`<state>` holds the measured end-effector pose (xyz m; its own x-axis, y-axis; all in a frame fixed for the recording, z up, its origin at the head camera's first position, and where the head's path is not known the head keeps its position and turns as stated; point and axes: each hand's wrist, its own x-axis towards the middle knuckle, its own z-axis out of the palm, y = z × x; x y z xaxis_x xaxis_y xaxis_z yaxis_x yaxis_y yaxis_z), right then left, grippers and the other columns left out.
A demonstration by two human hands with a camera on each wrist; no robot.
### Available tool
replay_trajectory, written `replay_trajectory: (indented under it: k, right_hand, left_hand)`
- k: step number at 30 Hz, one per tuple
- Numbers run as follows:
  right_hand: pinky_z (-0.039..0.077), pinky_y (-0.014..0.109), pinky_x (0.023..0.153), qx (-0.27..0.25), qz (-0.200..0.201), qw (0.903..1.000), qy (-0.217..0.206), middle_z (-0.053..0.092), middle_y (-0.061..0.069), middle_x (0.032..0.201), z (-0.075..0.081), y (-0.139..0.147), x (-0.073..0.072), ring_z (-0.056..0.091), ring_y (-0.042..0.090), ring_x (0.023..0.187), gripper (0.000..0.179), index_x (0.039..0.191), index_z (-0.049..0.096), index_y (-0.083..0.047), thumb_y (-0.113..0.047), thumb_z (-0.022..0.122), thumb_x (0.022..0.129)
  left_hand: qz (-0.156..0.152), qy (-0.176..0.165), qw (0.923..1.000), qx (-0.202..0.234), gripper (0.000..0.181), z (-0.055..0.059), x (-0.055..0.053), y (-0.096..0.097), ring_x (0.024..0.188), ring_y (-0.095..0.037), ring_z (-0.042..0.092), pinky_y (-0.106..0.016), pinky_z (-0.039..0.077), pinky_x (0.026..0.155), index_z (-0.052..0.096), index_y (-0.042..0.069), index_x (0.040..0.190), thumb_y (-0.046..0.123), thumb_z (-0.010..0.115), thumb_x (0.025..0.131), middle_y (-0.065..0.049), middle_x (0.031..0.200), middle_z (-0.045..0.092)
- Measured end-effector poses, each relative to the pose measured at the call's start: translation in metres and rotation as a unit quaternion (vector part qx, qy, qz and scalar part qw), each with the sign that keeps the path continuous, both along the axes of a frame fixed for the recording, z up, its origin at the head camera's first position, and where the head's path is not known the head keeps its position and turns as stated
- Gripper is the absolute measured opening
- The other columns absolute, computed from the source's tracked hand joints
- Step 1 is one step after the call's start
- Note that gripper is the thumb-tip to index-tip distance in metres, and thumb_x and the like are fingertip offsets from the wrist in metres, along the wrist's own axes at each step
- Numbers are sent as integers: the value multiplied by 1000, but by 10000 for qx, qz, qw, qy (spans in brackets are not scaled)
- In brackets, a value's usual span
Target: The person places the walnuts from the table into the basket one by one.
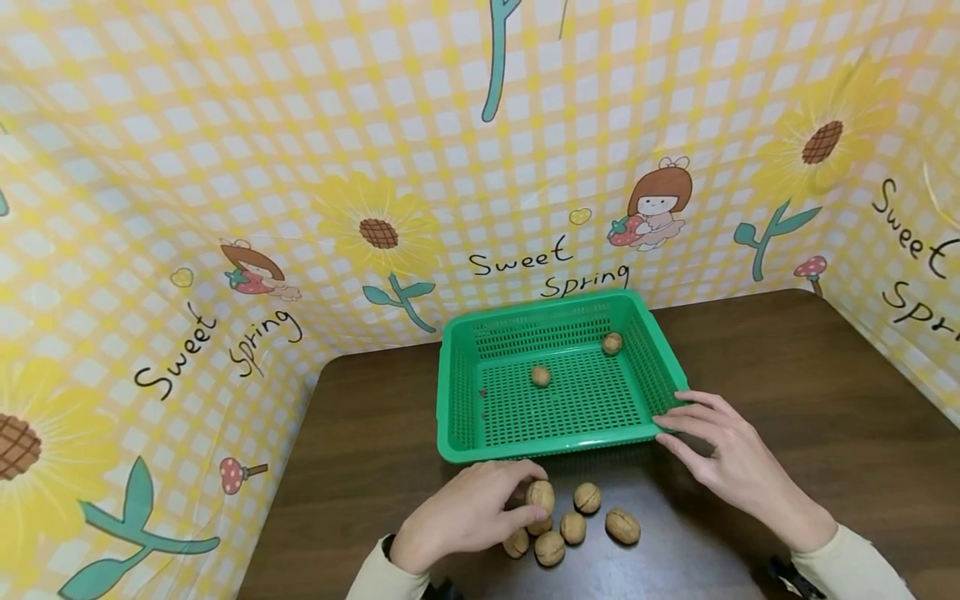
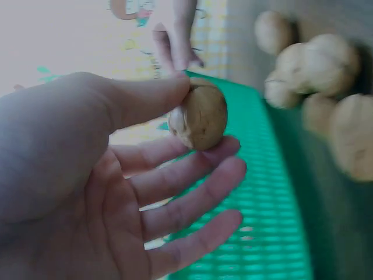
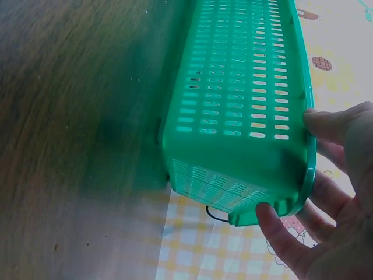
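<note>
My left hand [image 1: 480, 508] pinches a walnut [image 2: 201, 114] between thumb and fingertips, just in front of the basket; the other fingers spread loosely below it in the left wrist view. Several more walnuts [image 1: 550, 548] lie on the table under and beside this hand. A green plastic basket [image 1: 555, 446] with slotted walls stands behind them, with one walnut [image 1: 541, 376] near the middle of its floor and another [image 1: 612, 342] at the back right corner. My right hand [image 1: 723, 446] grips the basket's front right corner, its thumb on the front rim and fingers around the side.
The dark wooden table [image 1: 360, 467] extends to both sides of the basket. A yellow checked cloth [image 1: 300, 167] with flowers and lettering hangs right behind the table and along its sides, close to the basket's back rim.
</note>
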<state>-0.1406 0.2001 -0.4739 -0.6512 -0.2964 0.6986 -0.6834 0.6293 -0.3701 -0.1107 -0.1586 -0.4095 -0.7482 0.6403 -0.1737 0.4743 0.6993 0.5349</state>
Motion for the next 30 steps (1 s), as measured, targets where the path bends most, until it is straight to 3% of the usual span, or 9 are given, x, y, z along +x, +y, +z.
replay_trajectory:
  k: [8,16,23,30]
  right_hand:
    - [27,5,116,-6,-3,10000,21,81,0,100,-1,0,-1,64,33,118,38,104,86,-13,2,93,70]
    - [26,5,118,16,39,9999,96,81,2,100,-1,2,-1,64,34,118,40,105,85,-13,3,93,68]
    - [27,6,119,48,99,9998,187,81,2,100,-3,2,-3,64,35,118,41,105,85,-12,4,93,68]
    - [28,6,119,15,140,9998,153,81,2,101,-5,2,-3,64,34,119,39,105,85,-10,3,92,70]
  left_hand:
    - [299,-2,9965,786,40,26,-20,-18,104,-5,68,-28,58,85,66,20,140,40,70,105,11,120,71]
    - [505,350,9953,751,41,45,-36,-20,108,-12,69,-28,56,81,64,22,142,38,71,104,10,123,71]
    - [653,538,9942,667,41,58,-61,-19,109,-12,69,-36,57,88,64,21,143,37,70,105,7,125,72]
    - [922,624,9907,785,43,65,-94,-23,109,-14,69,-41,58,90,62,22,145,39,68,106,3,128,71]
